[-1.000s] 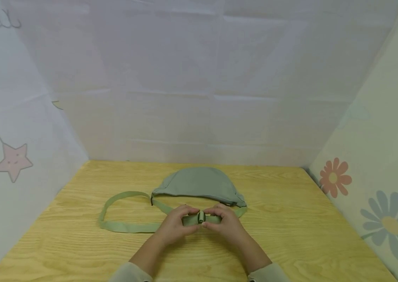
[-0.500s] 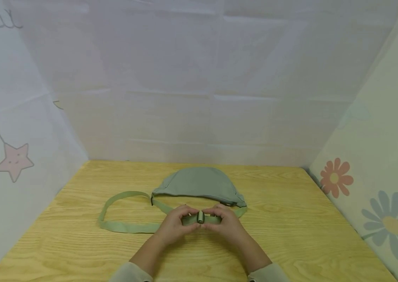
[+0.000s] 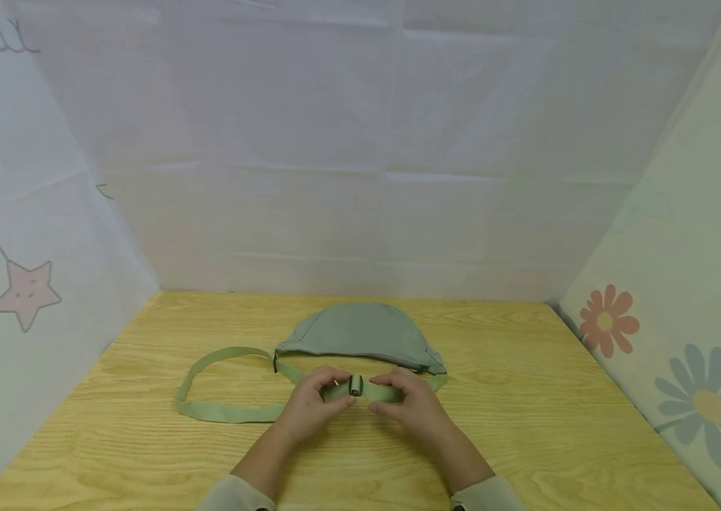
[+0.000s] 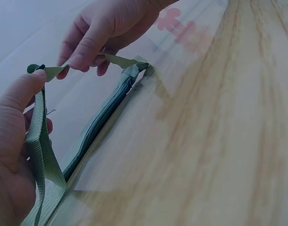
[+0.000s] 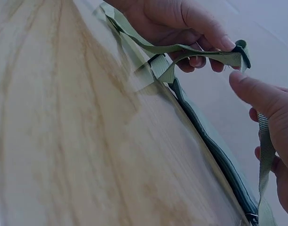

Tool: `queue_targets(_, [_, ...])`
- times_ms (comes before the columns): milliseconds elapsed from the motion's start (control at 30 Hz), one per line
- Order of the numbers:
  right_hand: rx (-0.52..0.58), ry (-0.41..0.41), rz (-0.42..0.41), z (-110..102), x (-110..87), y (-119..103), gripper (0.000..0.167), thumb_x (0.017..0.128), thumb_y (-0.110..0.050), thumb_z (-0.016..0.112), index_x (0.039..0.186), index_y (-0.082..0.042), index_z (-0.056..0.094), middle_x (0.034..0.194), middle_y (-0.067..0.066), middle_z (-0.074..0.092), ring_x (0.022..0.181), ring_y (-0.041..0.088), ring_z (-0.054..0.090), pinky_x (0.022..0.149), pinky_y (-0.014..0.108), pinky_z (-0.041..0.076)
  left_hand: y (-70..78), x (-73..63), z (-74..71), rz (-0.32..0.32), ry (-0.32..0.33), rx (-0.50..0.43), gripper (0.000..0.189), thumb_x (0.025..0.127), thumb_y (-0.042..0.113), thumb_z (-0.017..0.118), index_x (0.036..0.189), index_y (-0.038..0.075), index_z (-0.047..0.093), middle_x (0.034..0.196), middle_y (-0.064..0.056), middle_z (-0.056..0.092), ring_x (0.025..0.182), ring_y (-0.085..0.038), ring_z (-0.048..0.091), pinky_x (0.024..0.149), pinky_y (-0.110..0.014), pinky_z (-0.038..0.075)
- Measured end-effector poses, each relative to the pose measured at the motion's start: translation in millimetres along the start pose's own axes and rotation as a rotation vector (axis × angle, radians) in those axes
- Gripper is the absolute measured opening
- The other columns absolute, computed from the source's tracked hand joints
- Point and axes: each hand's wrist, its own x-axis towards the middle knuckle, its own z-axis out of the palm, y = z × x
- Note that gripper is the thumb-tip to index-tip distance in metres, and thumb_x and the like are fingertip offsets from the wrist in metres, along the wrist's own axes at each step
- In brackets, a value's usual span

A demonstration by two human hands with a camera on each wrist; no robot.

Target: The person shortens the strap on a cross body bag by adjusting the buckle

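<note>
A grey-green waist bag lies on the wooden table, its light green strap looped out to the left. Near the bag's front, my left hand pinches the strap beside a dark strap slider, thumb against it in the left wrist view. Strap webbing bulges in a small loop through the slider. My right hand holds the strap between thumb and fingers, a short way right of the slider. The held stretch is raised off the table in both wrist views.
The wooden table is walled by pale cloth at the back and sides. A dark ring joins the strap to the bag's left end. The zipper runs along the bag's near edge.
The hands were close together at the slider; now they stand farther apart. The slider has shifted slightly left and away with my left hand, baring more strap toward my right hand.
</note>
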Motion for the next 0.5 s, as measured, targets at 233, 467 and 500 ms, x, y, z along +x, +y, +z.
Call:
queue_targets(233, [0.141, 0.039, 0.068, 4, -1.4, -2, 0.038, 0.081, -0.028, 0.08, 0.116, -0.015, 0.072, 0.105, -0.002, 0.067, 0.094, 0.006, 0.056, 0.081, 0.021, 0.047, 3.1, 0.1, -0.6, -0.09, 0.014, -0.068, 0.031, 0.086, 0.015, 0.075, 0.114, 0.005, 0.068, 0.112, -0.011, 0.065, 0.097, -0.017, 0.054, 0.08, -0.022, 0.046])
queue_targets(467, [0.31, 0.081, 0.143, 10, -1.3, -5, 0.034, 0.08, -0.02, 0.081, 0.112, -0.013, 0.073, 0.108, 0.005, 0.066, 0.096, 0.008, 0.056, 0.083, 0.02, 0.047, 8.6, -1.1, -0.5, -0.148, 0.017, -0.151, 0.033, 0.087, 0.011, 0.073, 0.117, 0.0, 0.065, 0.119, -0.016, 0.062, 0.102, -0.019, 0.055, 0.082, -0.02, 0.047])
queue_targets(500, [0.321, 0.087, 0.144, 11, -1.2, -6, 0.033, 0.08, -0.02, 0.081, 0.111, -0.013, 0.073, 0.109, 0.005, 0.066, 0.096, 0.008, 0.056, 0.083, 0.02, 0.048, 8.7, -1.3, -0.6, -0.142, 0.014, -0.157, 0.033, 0.087, 0.011, 0.073, 0.117, -0.001, 0.065, 0.12, -0.017, 0.062, 0.102, -0.019, 0.055, 0.081, -0.02, 0.048])
